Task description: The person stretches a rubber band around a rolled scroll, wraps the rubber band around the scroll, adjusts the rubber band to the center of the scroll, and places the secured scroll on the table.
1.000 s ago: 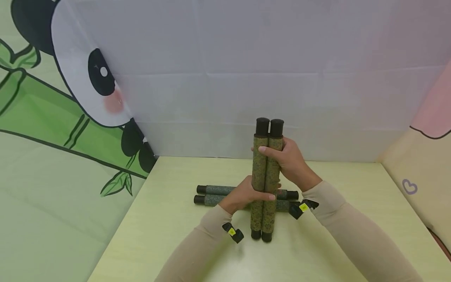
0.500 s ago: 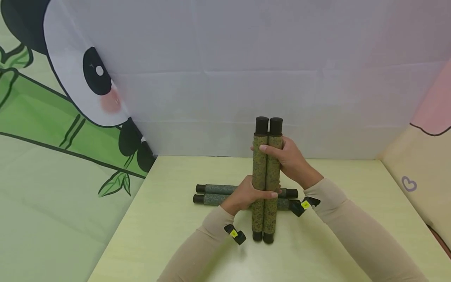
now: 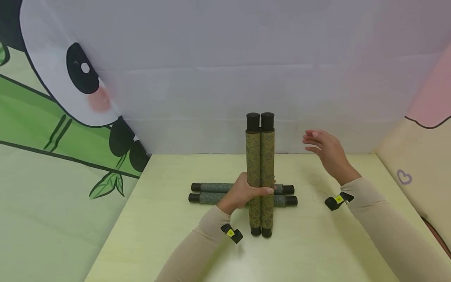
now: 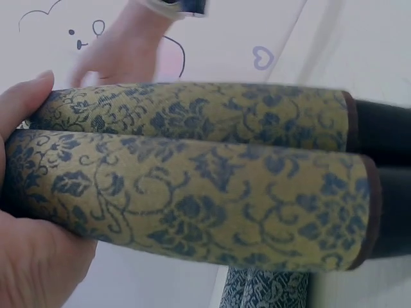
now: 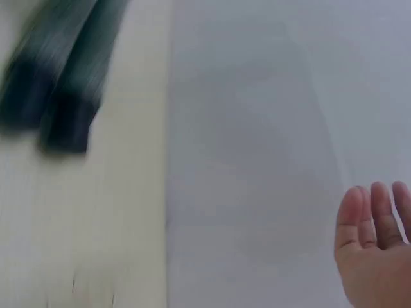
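Note:
My left hand point(image 3: 243, 192) grips two rolled scrolls around their lower middle, the thumb lying across the front. These scrolls, the left one point(image 3: 253, 156) and the right one point(image 3: 267, 156), stand upright side by side, with yellow-green patterned cloth and black ends. Close up in the left wrist view, the cloth point(image 4: 192, 199) shows dark floral figures. Whether their bottom ends touch the table cannot be seen. Away to the right, my right hand point(image 3: 327, 152) is raised with nothing in it, fingers extended. Behind the left hand lie two blue-green scrolls point(image 3: 215, 188), partly covered.
A pale yellow table point(image 3: 141, 243) carries everything. A grey-white cloth backdrop point(image 3: 176, 98) rises at its far edge. Printed side cloths flank it, with a panda face point(image 3: 46, 47) on the left and a small heart point(image 3: 404, 177) on the right.
My right hand has let go of the yellow-green scrolls and moved off to the right. The left hand keeps its grip. The head view has shifted slightly.

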A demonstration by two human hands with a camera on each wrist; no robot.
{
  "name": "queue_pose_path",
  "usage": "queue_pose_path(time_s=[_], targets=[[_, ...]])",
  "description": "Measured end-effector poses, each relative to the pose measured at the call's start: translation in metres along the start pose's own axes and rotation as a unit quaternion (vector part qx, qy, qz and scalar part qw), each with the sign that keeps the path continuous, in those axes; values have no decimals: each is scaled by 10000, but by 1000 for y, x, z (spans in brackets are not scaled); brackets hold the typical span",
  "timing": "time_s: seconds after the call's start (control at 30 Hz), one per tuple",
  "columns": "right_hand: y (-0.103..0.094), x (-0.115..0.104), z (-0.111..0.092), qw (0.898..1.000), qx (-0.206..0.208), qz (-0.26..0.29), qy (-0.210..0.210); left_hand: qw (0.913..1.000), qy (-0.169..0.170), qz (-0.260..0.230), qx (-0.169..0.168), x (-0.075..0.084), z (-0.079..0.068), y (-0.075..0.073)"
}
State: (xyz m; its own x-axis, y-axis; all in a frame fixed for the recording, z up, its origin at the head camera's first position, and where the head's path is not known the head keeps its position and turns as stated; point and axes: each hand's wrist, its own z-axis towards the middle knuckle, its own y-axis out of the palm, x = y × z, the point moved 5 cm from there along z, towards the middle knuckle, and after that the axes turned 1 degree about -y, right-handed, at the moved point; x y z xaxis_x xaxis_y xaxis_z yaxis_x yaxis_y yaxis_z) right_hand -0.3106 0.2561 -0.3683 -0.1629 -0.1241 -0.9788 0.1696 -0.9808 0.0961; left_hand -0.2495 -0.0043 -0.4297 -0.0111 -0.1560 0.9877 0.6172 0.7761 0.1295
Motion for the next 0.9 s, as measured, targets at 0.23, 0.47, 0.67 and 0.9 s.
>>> queue_pose_path(time_s=[0.23,0.47,0.67,0.9], targets=[[-44,43,-11,8636,-680,-4996,64,10000,-20,-15,-70,0,-1,-1],[-48,86,-6,7825,-1817,-5956,-39,10000,-12,8,-1,3,-2,-1],[-48,99,-2,7566,-2217,-6150,-128,9999,0,89,50,4,-3,-2],[-52,114,-6,7669,-2175,-6030,301,10000,-55,77,9,3,-4,0]])
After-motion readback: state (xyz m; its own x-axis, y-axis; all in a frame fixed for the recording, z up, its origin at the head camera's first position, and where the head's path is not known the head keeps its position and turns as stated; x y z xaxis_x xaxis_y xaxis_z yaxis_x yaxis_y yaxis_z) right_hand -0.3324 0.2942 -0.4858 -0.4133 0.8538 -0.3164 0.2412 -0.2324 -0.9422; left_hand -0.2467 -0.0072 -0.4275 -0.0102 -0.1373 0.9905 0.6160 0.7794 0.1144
